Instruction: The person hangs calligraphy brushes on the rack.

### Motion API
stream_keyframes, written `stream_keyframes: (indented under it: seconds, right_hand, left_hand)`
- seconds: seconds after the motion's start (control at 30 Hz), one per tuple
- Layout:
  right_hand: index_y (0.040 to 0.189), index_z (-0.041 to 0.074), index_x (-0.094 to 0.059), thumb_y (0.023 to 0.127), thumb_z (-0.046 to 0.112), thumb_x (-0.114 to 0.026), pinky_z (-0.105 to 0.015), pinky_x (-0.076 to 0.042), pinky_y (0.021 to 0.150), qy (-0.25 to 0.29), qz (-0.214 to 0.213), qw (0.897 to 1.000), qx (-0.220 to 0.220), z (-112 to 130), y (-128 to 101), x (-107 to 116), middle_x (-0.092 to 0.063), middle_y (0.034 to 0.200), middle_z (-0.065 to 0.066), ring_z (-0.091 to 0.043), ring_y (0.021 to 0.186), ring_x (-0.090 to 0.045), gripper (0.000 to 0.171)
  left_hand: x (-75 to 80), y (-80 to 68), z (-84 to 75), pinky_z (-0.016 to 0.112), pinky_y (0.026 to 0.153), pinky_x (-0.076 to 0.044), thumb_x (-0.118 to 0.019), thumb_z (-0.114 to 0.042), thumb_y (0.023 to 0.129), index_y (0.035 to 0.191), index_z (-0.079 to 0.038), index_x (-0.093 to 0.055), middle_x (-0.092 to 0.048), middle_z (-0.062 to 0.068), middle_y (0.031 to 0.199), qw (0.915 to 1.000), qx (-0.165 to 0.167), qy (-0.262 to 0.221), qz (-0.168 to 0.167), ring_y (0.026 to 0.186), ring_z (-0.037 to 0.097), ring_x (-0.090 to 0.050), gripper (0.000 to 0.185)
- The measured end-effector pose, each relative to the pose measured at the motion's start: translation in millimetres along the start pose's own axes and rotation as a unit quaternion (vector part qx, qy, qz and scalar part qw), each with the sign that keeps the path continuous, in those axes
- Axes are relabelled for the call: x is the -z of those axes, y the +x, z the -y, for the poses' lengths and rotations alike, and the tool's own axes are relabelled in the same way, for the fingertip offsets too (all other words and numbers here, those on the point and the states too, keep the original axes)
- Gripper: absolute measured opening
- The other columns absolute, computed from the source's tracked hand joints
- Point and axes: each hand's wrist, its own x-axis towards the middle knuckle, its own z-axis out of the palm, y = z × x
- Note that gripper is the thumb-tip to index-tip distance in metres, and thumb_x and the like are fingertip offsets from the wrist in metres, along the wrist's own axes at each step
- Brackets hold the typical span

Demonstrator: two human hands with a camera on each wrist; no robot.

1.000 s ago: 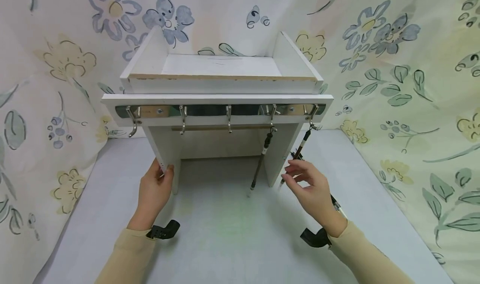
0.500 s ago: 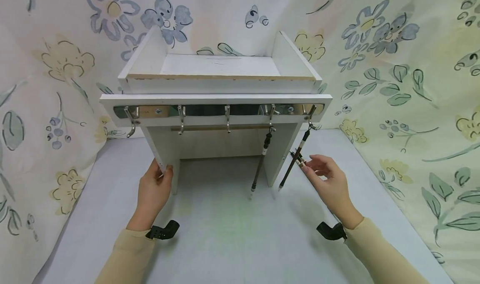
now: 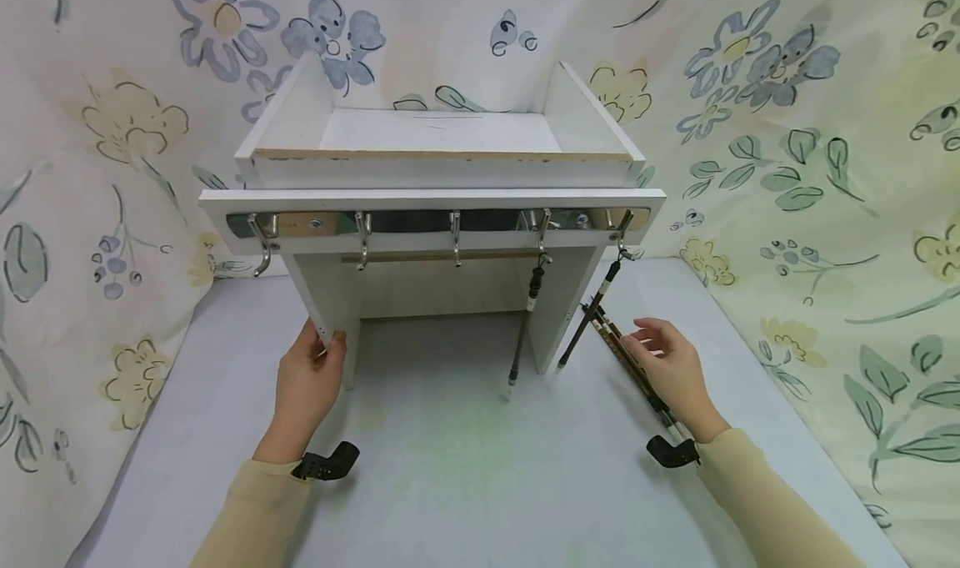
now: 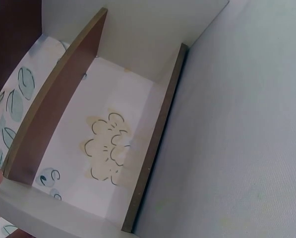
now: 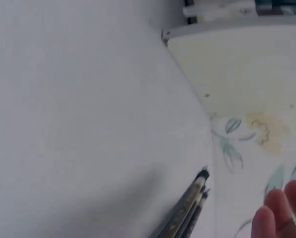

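The left hand (image 3: 306, 382) clasped the rack (image 3: 442, 176) by its left leg, seemingly to steady it near the desk's (image 3: 465, 468) back edge. The right hand (image 3: 670, 369), fingers loosely curled and grasping nothing, rested over loose brushes (image 3: 628, 359) lying toward the desk's right edge, just beneath its fingers. Two brushes (image 3: 525, 322) hung from hooks.

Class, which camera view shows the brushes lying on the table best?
The head view: the brushes on the table lie as a bundle beside the right hand, seen nearly full length. The right wrist view shows only their blurred ends. The left wrist view shows none.
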Motion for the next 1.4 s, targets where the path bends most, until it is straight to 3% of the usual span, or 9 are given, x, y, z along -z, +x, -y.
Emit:
stream_keyframes:
  seconds: [0.3,0.6,0.9,1.4]
  right_hand:
    - [0.124,0.008,-0.061,0.091,0.039,-0.067,-0.018,-0.049,0.069,-0.031,0.056,0.996,-0.066,-30.1,3.8,4.6,-0.067,0.103,-0.009,-0.018,0.090,-0.063,0.046]
    - [0.129,0.005,-0.058,0.092,0.042,-0.065,-0.033,-0.052,0.076,-0.021,0.106,0.987,-0.120,-45.9,4.3,8.5,-0.064,0.113,-0.017,-0.031,0.103,-0.060,0.053]
    - [0.124,0.010,-0.064,0.090,0.050,-0.063,-0.035,-0.048,0.080,-0.029,0.125,0.978,-0.162,-63.2,9.6,10.7,-0.065,0.116,-0.013,-0.027,0.107,-0.056,0.053]
    - [0.116,0.006,-0.069,0.090,0.046,-0.066,-0.035,-0.047,0.080,-0.046,0.121,0.979,-0.157,-68.0,10.5,8.9,-0.068,0.109,-0.012,-0.026,0.101,-0.059,0.048]
  left_hand:
    - [0.0,-0.2,0.3,0.055,0.082,-0.052,-0.048,-0.028,0.102,0.147,-0.011,-0.040,-0.051,0.024,0.137,1.0000,-0.002,0.001,-0.003,0.112,0.042,-0.058,0.049]
    - [-0.2,-0.6,1.2,0.055,0.081,-0.052,-0.048,-0.028,0.102,0.146,-0.010,-0.041,-0.051,0.024,0.136,1.0000,-0.001,0.002,-0.004,0.111,0.042,-0.059,0.049]
    - [-0.5,0.3,0.5,0.054,0.082,-0.052,-0.048,-0.027,0.101,0.146,-0.010,-0.041,-0.051,0.023,0.137,1.0000,-0.004,0.002,-0.007,0.112,0.042,-0.058,0.048]
    - [-1.0,0.2,-0.8,0.054,0.082,-0.052,-0.048,-0.027,0.102,0.146,-0.010,-0.042,-0.051,0.023,0.136,1.0000,-0.001,0.002,-0.006,0.111,0.042,-0.059,0.048]
